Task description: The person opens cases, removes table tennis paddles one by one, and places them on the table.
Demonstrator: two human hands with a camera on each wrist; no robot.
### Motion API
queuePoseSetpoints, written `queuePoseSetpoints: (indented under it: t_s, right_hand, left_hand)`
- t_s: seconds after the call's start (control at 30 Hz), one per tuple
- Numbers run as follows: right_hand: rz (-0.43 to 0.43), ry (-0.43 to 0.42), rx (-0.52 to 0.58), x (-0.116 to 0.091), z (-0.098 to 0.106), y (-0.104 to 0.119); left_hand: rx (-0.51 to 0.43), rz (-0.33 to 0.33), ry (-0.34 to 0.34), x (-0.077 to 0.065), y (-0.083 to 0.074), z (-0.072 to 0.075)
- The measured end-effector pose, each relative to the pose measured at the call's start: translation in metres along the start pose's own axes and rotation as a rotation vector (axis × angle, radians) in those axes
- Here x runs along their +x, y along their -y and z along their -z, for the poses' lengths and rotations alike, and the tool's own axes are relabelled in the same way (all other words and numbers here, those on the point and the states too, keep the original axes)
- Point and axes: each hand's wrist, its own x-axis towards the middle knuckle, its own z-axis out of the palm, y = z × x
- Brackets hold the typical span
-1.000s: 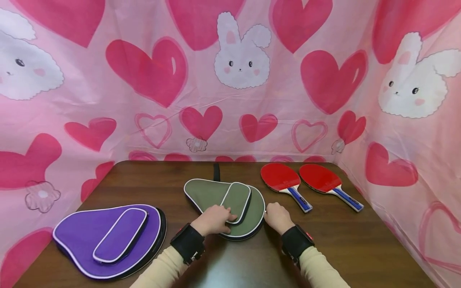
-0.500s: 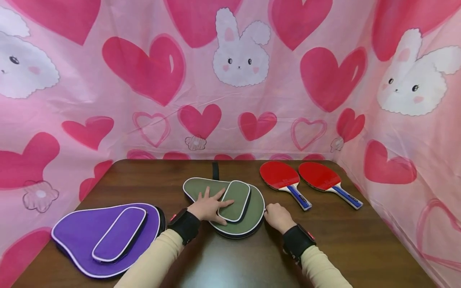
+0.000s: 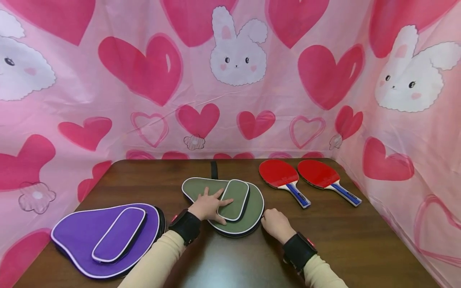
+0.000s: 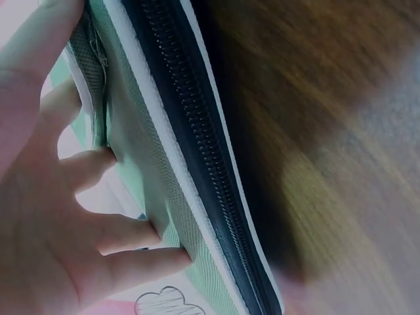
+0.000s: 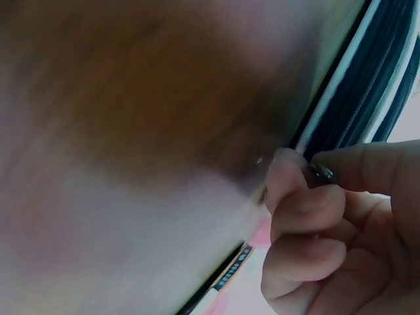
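A green table tennis paddle case (image 3: 256, 200) with white piping and a small raised front pocket (image 3: 235, 206) lies mid-table. My left hand (image 3: 206, 209) rests on it with fingers spread, the thumb side over the pocket. In the left wrist view those fingertips press the green fabric beside the dark zipper (image 4: 197, 125), which looks shut along this side. At the case's right edge my right hand (image 3: 276, 225) pinches a small metal zipper pull (image 5: 321, 173) between thumb and forefinger, the other fingers curled in.
A purple paddle case (image 3: 83, 228) lies at the left front. Two red table tennis paddles (image 3: 277, 173) with blue-striped handles lie at the back right. A black strap (image 3: 214, 170) sticks out behind the green case. Pink heart-print cloth (image 3: 151, 72) hangs around the brown table (image 3: 345, 248).
My left hand has shifted left from the case's near edge and spread its fingers on top. The right hand, still pinching the zipper pull, has moved slightly nearer along the right edge.
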Motion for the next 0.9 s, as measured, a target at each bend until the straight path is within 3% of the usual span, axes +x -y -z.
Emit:
queuePoseSetpoints:
  t_s: [0.27,0.67,0.77,0.9]
  right_hand:
    - [0.045,-0.018,-0.032,-0.011,0.001,0.008]
    - [0.136,-0.037,-0.023,-0.02,-0.008,0.016]
    - [0.162,-0.038,-0.022,-0.019,-0.01,0.014]
    - [0.13,-0.024,0.008,-0.015,-0.01,0.009]
  left_hand:
    - [0.056,0.016,-0.024,0.0,-0.009,0.0]
    - [0.042,0.034,-0.05,0.0,-0.011,-0.004]
    - [0.07,0.032,-0.058,0.0,-0.011,-0.005]
    - [0.148,0.017,-0.089,0.0,-0.012,-0.007]
